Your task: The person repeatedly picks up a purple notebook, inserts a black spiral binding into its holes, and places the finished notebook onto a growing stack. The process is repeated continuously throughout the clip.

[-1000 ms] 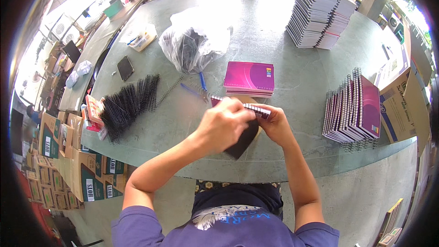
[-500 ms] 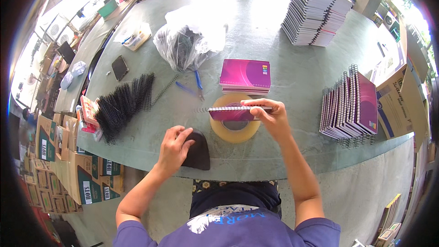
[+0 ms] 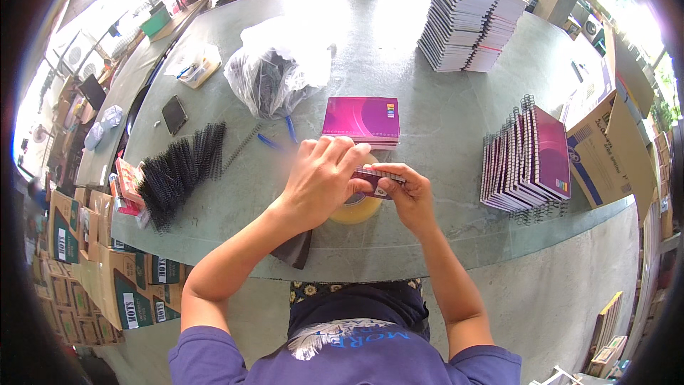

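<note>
A small purple notebook [image 3: 379, 175] is held spine up above a wide roll of yellowish tape [image 3: 356, 212]. My right hand [image 3: 412, 198] pinches its right end between thumb and fingers. Over its left end my left hand [image 3: 322, 175] is closed, fingertips at the spine; the hand hides most of the notebook and the coil end there. Just beyond lies a short stack of purple notebooks [image 3: 361, 118]. Blue-handled pliers [image 3: 291, 130] are partly covered behind my left hand. Under my left forearm a dark flat pad [image 3: 296, 248] rests near the table edge.
Black spiral coils [image 3: 184, 171] are heaped at the left. Coil-bound purple notebooks [image 3: 548, 146] stand at the right beside an open carton [image 3: 602, 150]. A tall notebook stack [image 3: 470, 25] rises at the far right. A plastic bag [image 3: 278, 78] and a phone [image 3: 174, 115] lie farther back.
My left hand has moved from the dark pad up and right onto the notebook. The notebook has tilted and shifted slightly; my right hand still holds it. The view has shifted a little.
</note>
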`<state>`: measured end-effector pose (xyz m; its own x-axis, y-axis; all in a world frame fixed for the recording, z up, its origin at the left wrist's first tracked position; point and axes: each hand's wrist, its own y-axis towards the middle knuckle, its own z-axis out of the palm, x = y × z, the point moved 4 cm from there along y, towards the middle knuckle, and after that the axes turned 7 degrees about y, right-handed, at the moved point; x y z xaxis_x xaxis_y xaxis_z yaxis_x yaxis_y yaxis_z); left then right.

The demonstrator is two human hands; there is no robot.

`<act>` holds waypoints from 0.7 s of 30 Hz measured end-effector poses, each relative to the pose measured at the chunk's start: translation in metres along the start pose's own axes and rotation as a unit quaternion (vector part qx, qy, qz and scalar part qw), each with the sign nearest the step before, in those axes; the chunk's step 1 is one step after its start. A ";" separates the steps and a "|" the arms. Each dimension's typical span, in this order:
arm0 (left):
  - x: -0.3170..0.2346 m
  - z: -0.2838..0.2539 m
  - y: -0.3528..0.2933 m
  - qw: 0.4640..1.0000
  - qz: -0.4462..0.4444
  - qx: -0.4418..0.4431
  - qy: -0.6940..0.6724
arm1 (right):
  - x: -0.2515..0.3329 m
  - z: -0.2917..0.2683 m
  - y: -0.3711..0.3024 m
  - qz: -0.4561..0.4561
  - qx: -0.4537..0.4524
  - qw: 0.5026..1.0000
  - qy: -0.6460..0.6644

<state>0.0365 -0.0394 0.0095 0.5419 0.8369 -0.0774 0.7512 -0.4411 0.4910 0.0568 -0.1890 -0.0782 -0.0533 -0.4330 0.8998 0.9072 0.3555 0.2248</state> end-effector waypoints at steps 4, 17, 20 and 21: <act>0.006 0.010 -0.006 0.997 0.024 0.070 -0.008 | 0.010 0.007 -0.005 -0.038 -0.014 0.999 0.022; -0.011 0.004 0.002 0.994 0.070 0.085 -0.004 | 0.027 -0.004 -0.014 -0.245 -0.024 0.870 -0.427; -0.010 0.005 0.005 0.995 0.065 0.079 -0.013 | 0.033 0.001 -0.014 -0.168 -0.069 0.889 -0.421; -0.011 0.007 0.005 0.995 0.064 0.076 -0.016 | 0.031 -0.002 -0.016 -0.162 -0.070 0.888 -0.425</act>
<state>0.0372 -0.0527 0.0073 0.6471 0.7607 -0.0511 0.7219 -0.5897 0.3621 0.0413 -0.2097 -0.0549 -0.5625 0.3098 0.7666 0.8267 0.1939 0.5282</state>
